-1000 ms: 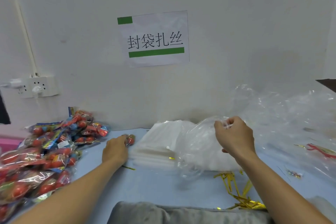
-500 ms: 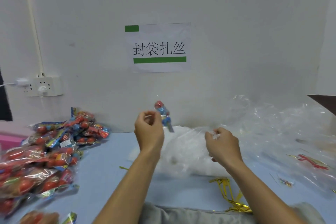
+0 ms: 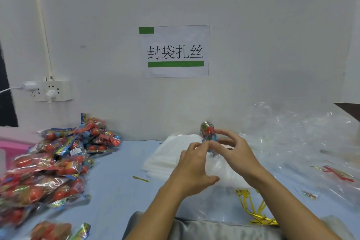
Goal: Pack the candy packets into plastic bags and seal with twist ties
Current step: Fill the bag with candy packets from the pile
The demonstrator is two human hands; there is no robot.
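A small candy packet (image 3: 208, 132) with red and blue sweets stands upright in the air between my two hands. My left hand (image 3: 191, 167) pinches its lower end from the left. My right hand (image 3: 236, 152) is right beside it, fingers curled, index tip at the packet's top, holding the mouth of a clear plastic bag (image 3: 218, 175) that hangs below both hands. A big pile of candy packets (image 3: 58, 163) lies at the left. Gold twist ties (image 3: 253, 210) lie at the front right. The packet's lower end is hidden by my fingers.
A flat stack of white plastic bags (image 3: 165, 154) lies behind my hands on the blue table (image 3: 116, 185). Crumpled clear plastic (image 3: 296, 142) fills the right side. One loose tie (image 3: 141, 179) lies mid-table. On the wall are a sign (image 3: 175, 50) and a socket (image 3: 50, 90).
My left hand picked a candy packet off the table beside the pile, lifted it and carried it right to my right hand, which kept hold of the clear bag.
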